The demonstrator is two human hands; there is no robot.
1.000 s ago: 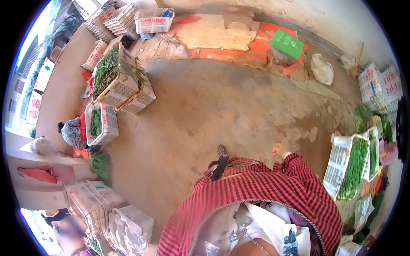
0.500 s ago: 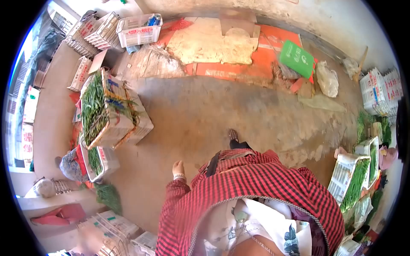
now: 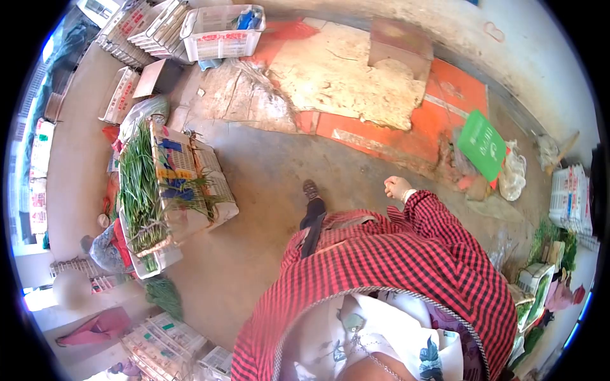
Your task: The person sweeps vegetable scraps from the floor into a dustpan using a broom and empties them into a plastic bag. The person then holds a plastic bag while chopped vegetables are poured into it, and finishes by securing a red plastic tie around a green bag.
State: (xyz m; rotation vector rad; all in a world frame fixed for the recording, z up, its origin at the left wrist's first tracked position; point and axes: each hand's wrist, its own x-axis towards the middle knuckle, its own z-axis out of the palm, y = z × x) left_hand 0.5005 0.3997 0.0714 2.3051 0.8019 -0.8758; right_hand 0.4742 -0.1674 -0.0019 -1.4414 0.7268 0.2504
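Note:
My right hand [image 3: 398,188] swings out in front of my red-and-black checked clothing [image 3: 381,267]. Its fingers are curled in, and nothing shows inside them. It hangs over the bare concrete floor, touching nothing, with the orange sheet [image 3: 381,136] beyond it. My left hand is out of sight. One foot in a dark shoe [image 3: 310,189] is stepping forward on the floor. Off to the left, bundles of long green stalks [image 3: 141,184] lie in white plastic crates [image 3: 194,165], well away from my hand.
Beyond the floor lies flattened cardboard [image 3: 343,70], with a green bag [image 3: 483,145] at its right. White crates [image 3: 222,38] stand at the back left, and stacked crates [image 3: 569,200] at the right. A person in grey and red [image 3: 109,249] is at the left beside greens [image 3: 163,297].
My left hand has gone out of view, and my right hand has come into view in front. The other foot is now forward. The crates at the right have shifted lower in view.

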